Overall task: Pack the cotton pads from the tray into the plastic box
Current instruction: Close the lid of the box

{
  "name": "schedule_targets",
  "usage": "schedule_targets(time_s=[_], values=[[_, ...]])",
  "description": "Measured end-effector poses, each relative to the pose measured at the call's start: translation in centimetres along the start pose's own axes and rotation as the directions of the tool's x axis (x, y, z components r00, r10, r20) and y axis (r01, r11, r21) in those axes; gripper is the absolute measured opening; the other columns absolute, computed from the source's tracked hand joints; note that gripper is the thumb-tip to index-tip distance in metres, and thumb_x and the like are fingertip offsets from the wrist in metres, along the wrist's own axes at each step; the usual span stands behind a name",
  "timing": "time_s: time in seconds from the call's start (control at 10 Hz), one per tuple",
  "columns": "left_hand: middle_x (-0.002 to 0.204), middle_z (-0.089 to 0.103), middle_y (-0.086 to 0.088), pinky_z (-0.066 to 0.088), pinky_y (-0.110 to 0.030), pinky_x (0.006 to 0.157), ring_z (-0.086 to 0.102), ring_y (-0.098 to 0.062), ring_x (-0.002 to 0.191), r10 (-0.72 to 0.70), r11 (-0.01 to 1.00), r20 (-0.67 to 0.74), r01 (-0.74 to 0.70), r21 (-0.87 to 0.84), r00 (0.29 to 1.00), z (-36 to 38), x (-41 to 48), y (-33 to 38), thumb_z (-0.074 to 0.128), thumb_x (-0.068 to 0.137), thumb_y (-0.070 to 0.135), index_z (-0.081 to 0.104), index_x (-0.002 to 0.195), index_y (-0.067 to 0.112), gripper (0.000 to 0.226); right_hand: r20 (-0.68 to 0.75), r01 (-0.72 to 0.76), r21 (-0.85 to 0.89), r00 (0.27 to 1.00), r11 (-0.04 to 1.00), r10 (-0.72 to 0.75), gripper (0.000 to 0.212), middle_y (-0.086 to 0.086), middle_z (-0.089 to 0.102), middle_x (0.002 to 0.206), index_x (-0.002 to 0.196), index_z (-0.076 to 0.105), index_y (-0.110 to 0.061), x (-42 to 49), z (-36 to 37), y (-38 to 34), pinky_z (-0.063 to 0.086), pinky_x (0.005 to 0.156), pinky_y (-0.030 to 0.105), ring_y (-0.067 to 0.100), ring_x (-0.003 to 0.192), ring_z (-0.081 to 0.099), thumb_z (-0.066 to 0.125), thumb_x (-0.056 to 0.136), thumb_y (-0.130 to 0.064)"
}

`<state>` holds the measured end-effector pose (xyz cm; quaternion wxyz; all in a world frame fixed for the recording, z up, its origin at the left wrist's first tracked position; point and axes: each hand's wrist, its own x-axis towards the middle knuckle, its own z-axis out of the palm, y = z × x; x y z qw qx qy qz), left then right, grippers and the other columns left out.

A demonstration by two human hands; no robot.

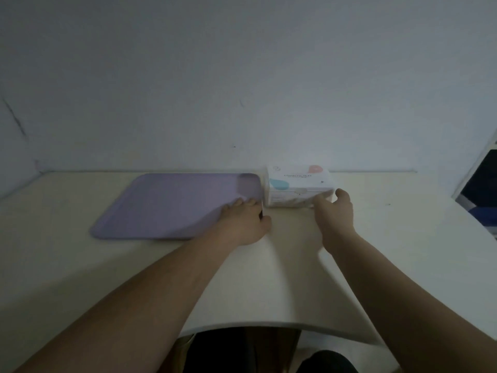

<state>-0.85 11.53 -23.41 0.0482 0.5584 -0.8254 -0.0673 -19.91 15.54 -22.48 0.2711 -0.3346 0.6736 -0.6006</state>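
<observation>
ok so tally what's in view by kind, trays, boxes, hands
tray: 1
box: 1
hands: 2, left hand and right hand
total: 4

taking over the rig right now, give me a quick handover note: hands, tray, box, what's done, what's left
Left hand: open, fingers resting on the right edge of the tray.
Right hand: open, at the near right corner of the box; contact unclear.
Tray and box sit side by side on the table, against the wall.
Done: no pads show on the tray; the box lid looks on, with pale contents blurred inside.
Left: probably only checking that the lid is shut.
</observation>
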Motion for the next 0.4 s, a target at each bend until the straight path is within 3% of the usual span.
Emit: schedule_targets(time_s=[0.1,0.2,0.3,0.4], values=[[0.112,0.054,-0.002,0.041,-0.046,0.099,0.050,-0.029,0.119,0.026,0.999,-0.038,-0.027,-0.036,0.999,0.5,-0.2,0.2,0.035,0.102,0.050,0.041,0.090,0.023,0.031,0.016,0.007,0.017,1.000,1.000,-0.007,0.024,0.003,0.061,0.105,0.113,0.052,-0.020,-1.1,0.2,-0.1,0.054,0.074,0.038,0.020,0.085,0.062,0.056,0.090,-0.016],[0.096,0.052,0.000,0.043,-0.041,0.088,0.056,-0.031,0.108,0.034,0.993,-0.102,-0.045,-0.112,0.994,0.0,-0.5,-0.2,0.042,0.103,0.054,0.043,0.083,0.023,0.037,0.041,0.052,0.005,0.998,0.999,-0.052,0.015,0.010,0.065,0.121,0.106,0.056,-0.023,-2.2,0.1,-1.0,0.057,0.083,0.042,0.027,0.099,0.066,0.056,0.092,-0.017],[0.117,0.064,-0.014,0.046,-0.041,0.091,0.059,-0.036,0.113,0.030,0.982,-0.155,-0.058,-0.180,0.987,-1.1,-0.2,-0.8,0.049,0.103,0.049,0.057,0.100,0.012,0.038,0.085,0.144,-0.043,0.987,0.989,-0.140,0.041,0.007,0.064,0.135,0.133,0.063,-0.014,-3.4,-0.2,-2.6,0.052,0.098,0.037,0.025,0.116,0.063,0.059,0.092,-0.018],[0.140,0.061,-0.017,0.044,-0.039,0.105,0.056,-0.035,0.128,0.073,0.974,-0.222,-0.118,-0.196,0.972,-2.5,-0.6,-1.4,0.055,0.102,0.045,0.059,0.131,0.007,0.048,0.187,0.310,0.235,0.916,0.921,-0.356,0.022,0.003,0.079,0.096,0.101,0.080,-0.018,-4.7,-1.8,-7.5,0.060,0.074,0.039,0.027,0.090,0.074,0.070,0.087,-0.032]])
